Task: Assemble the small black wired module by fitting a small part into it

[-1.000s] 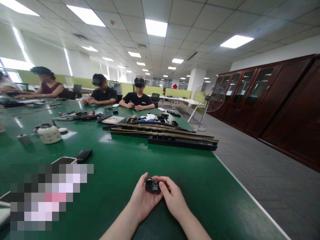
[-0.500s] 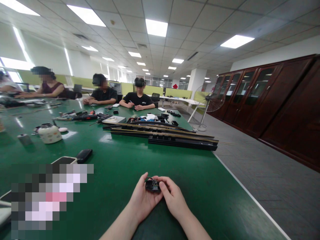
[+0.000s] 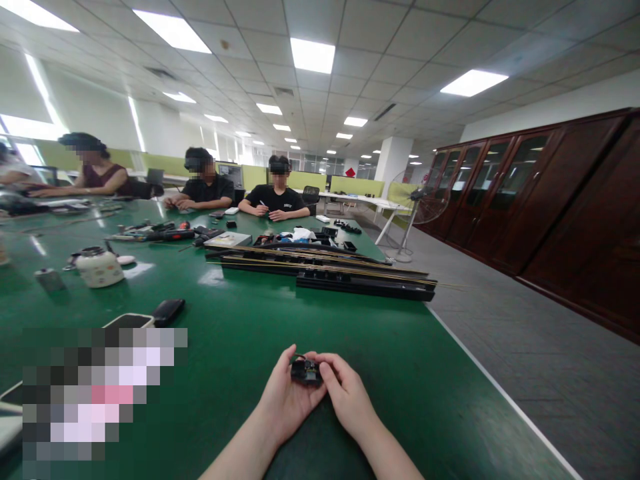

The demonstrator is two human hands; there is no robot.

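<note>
Small black boxy plastic-looking casing (image 3: 304, 375) sat open, circuitry (image 3: 311, 367) exposed; my half-curled left hand (image 3: 286, 395) cradled it, right hand (image 3: 346, 392) pinched its end.

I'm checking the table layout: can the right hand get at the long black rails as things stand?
Probably, with a forward stretch: nothing visible stands between the right hand and the long black rails. That hand holds the small black device, though, so it would likely have to let go first.

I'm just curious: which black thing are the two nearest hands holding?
The small open black case, held by the left hand and right hand; the long black strips lie on the green table.
</note>
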